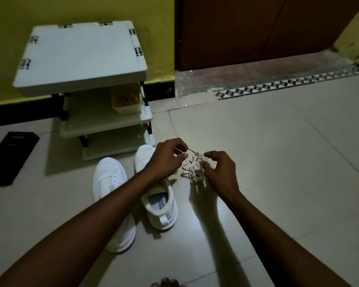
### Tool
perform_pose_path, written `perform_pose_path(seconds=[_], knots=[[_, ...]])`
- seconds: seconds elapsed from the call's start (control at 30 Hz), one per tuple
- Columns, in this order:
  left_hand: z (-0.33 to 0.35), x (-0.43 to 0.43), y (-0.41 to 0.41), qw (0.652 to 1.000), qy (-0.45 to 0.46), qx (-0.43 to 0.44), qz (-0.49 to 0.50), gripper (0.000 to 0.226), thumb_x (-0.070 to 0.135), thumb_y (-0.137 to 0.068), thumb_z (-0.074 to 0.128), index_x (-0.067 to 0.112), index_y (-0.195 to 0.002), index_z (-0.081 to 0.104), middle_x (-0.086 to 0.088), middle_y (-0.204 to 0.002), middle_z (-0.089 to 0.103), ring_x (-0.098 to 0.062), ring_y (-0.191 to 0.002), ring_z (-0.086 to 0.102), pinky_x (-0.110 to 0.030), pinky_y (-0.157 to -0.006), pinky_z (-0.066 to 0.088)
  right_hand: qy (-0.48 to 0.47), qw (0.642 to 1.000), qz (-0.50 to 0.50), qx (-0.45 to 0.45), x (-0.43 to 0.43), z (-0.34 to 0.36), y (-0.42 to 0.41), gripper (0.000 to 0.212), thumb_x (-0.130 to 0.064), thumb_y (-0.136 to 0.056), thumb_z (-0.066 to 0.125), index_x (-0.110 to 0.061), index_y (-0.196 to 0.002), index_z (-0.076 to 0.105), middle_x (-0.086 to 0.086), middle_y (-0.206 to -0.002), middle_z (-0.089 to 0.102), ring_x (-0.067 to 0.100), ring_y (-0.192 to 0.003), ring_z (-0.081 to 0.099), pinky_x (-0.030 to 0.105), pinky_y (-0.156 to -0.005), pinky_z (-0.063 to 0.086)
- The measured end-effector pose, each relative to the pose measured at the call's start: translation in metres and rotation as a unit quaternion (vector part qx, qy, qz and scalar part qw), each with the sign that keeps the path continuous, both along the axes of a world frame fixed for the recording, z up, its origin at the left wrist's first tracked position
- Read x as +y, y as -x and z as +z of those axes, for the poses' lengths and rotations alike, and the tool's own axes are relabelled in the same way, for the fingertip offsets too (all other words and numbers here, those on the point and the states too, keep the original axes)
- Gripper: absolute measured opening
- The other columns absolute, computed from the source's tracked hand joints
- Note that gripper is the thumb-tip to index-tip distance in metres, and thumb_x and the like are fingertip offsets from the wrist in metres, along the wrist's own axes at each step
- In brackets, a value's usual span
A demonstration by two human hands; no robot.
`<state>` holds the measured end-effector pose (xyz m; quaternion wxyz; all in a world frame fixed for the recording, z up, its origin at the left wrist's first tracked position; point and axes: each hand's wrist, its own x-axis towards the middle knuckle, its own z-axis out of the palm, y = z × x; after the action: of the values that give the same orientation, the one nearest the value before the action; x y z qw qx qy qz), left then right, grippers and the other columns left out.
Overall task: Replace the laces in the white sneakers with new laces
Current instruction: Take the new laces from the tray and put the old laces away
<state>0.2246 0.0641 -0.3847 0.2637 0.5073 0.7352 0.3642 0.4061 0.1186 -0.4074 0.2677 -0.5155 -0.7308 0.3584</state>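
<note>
Two white sneakers stand side by side on the tiled floor, toes pointing away from me: the left sneaker [109, 181] and the right sneaker [161, 206], both partly crossed by my left forearm. No laces show in the left sneaker's eyelets. Above the floor to the right of the shoes, my right hand [221, 172] grips a tangled bundle of white laces [195, 167]. My left hand [167, 157] pinches a single lace strand that runs out of the bundle's top left.
A white three-tier rack [81, 56] stands against the yellow wall behind the shoes, with a yellowish container [126, 100] on its middle shelf. A black flat box [8, 157] lies at the far left. A brown door [257, 27] is at the back right. My toes [166, 282] show at the bottom edge.
</note>
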Motion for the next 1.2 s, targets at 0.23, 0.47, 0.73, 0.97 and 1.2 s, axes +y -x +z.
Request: perform_pose_path(seconds=[0.23,0.47,0.73,0.97,1.2], knots=[[0.045,-0.054,0.068,0.98,-0.104,0.053,0.163,0.014,0.011,-0.09,0.072,0.016,-0.103,0.07,0.003,-0.099,0.07,-0.008,-0.091,0.065,-0.026,-0.08,0.053,0.001,0.988,0.104,0.116,-0.016,0.05,0.077,0.017,-0.02,-0.09,0.073,-0.02,-0.107,0.073,-0.011,-0.106,0.071,-0.001,-0.091,0.065,0.032,-0.081,0.056],[0.072,-0.04,0.142,0.957,-0.108,0.105,0.247,0.023,0.018,-0.095,0.067,0.013,-0.117,0.064,-0.006,-0.115,0.065,-0.021,-0.109,0.061,-0.035,-0.089,0.052,-0.1,0.971,0.196,0.09,0.003,0.083,0.168,0.031,-0.017,-0.095,0.063,-0.02,-0.126,0.069,0.005,-0.113,0.066,0.015,-0.103,0.064,0.039,-0.085,0.058],[0.077,0.008,0.159,0.952,0.039,-0.102,0.286,0.025,0.01,-0.094,0.064,0.0,-0.117,0.066,-0.015,-0.106,0.065,-0.029,-0.094,0.063,-0.03,-0.068,0.049,-0.07,0.991,0.1,0.052,0.018,0.09,0.229,0.018,-0.011,-0.09,0.054,-0.01,-0.076,0.065,0.002,-0.071,0.06,0.011,-0.064,0.057,0.032,-0.062,0.051],[0.072,-0.022,0.146,0.933,-0.06,-0.116,0.335,0.016,0.005,-0.089,0.071,0.011,-0.104,0.073,0.001,-0.095,0.07,-0.018,-0.095,0.068,-0.025,-0.072,0.052,0.021,0.995,-0.004,0.102,0.013,0.094,0.222,0.007,-0.011,-0.085,0.068,-0.007,-0.08,0.071,0.005,-0.076,0.069,0.016,-0.07,0.065,0.033,-0.066,0.057],[0.077,-0.117,0.118,0.897,-0.173,-0.207,0.35,0.026,0.0,-0.094,0.065,0.009,-0.118,0.063,-0.008,-0.102,0.071,-0.014,-0.087,0.069,-0.023,-0.07,0.059,0.321,0.91,0.045,0.258,-0.048,0.1,0.185,0.025,-0.004,-0.085,0.077,0.001,-0.105,0.063,0.02,-0.093,0.069,0.022,-0.068,0.067,0.034,-0.065,0.061]])
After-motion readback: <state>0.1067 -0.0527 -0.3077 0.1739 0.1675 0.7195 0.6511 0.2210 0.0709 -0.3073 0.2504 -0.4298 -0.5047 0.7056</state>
